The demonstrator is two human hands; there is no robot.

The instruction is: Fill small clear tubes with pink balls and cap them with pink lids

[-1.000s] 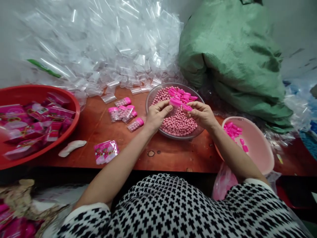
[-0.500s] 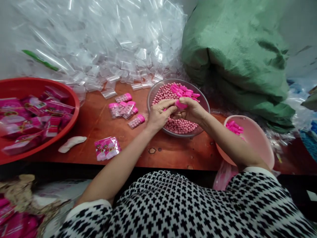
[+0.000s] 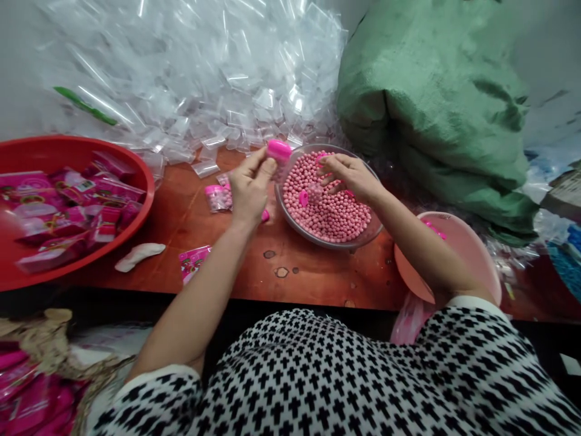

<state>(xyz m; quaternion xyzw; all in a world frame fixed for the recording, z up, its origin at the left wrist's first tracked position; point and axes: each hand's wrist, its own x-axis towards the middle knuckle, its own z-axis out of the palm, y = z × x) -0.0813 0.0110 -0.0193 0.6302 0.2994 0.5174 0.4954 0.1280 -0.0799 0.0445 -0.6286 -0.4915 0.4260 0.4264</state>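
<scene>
Pink-capped vial point(image 3: 278, 150) was held just above the bowl point(image 3: 331, 246) at its left rim, cap upward | pinched by left hand point(image 3: 247, 191) | right hand point(image 3: 351, 175) was over the bowl's far side, grip could not be told.

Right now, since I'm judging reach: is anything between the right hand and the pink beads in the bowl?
Nothing visible does. The right hand hovers over the bowl, the pink beads bare beneath it; one loose pink cap lies on them. The left hand holds a capped tube aside.
</scene>
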